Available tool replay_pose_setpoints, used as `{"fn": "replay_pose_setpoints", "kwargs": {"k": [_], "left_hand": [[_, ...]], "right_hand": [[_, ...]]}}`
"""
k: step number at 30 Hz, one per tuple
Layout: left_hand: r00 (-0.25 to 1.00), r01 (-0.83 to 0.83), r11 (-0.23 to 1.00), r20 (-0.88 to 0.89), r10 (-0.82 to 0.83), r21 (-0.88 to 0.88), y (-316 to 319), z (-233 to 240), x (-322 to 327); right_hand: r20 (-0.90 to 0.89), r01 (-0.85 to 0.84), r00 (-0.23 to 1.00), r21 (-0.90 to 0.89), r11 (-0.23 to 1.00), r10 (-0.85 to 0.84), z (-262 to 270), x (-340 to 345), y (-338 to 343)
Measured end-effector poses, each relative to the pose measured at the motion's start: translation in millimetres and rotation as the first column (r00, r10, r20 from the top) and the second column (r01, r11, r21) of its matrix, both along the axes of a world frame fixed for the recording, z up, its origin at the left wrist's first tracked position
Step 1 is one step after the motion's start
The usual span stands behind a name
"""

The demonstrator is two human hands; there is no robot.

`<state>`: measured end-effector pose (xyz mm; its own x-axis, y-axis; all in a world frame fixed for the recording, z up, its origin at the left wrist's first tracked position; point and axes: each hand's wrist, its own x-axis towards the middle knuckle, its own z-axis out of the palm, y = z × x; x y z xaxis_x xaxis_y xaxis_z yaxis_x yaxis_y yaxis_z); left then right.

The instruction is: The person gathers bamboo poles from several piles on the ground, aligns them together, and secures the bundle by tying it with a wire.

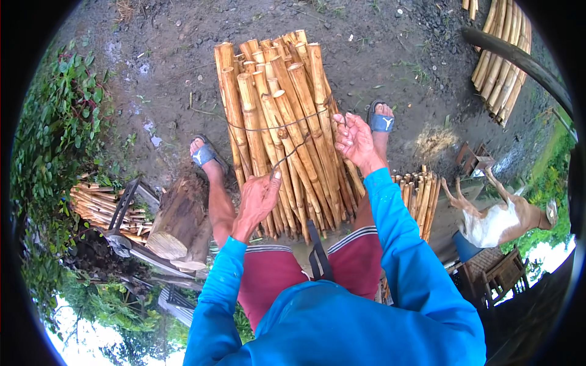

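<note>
A large bundle of cut bamboo poles (274,137) lies on the ground between my feet, cut ends facing away from me. A thin dark cord (284,125) crosses over its upper part, and a loose, wavy length of it runs down to my left hand. My left hand (258,199), over the near left part of the bundle, pinches that length between thumb and fingers. My right hand (357,139) is at the bundle's right side, palm partly up, fingers curled with a dark strand of cord between them. The cord beneath the poles is hidden.
My sandalled feet (204,154) straddle the bundle. A thick log (178,219) lies at left near another bamboo pile (105,208). Upright poles (421,196) and a brown-and-white goat (496,217) are at right. Longer bamboo (503,59) lies upper right, behind a dark curved bar (517,57).
</note>
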<state>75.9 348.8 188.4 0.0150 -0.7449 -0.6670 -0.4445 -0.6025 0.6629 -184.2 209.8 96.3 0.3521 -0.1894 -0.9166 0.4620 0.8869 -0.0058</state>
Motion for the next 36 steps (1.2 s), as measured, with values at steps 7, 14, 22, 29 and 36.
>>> {"fn": "replay_pose_setpoints", "kwargs": {"k": [7,14,22,29,36], "left_hand": [[0.903,-0.428,0.902,0.022,0.430,-0.049,11,47,36],[0.443,-0.893,0.439,-0.386,0.809,-0.103,59,68,94],[0.094,-0.983,0.155,-0.465,0.880,0.094,79,57,99],[0.030,-0.986,0.113,-0.526,0.850,0.125,64,34,91],[-0.087,-0.969,0.040,-0.491,0.867,0.243,101,8,76]], "right_hand": [[-0.168,-0.053,0.985,-0.031,0.998,0.047,-21,-53,26],[-0.349,-0.351,0.872,0.041,0.936,0.342,-20,-91,36],[-0.568,-0.759,0.587,-0.137,0.637,0.577,3,-25,42],[-0.509,-0.622,0.728,-0.211,0.754,0.459,34,-6,43],[-0.441,-0.546,0.788,-0.175,0.820,0.430,29,-5,36]]}}
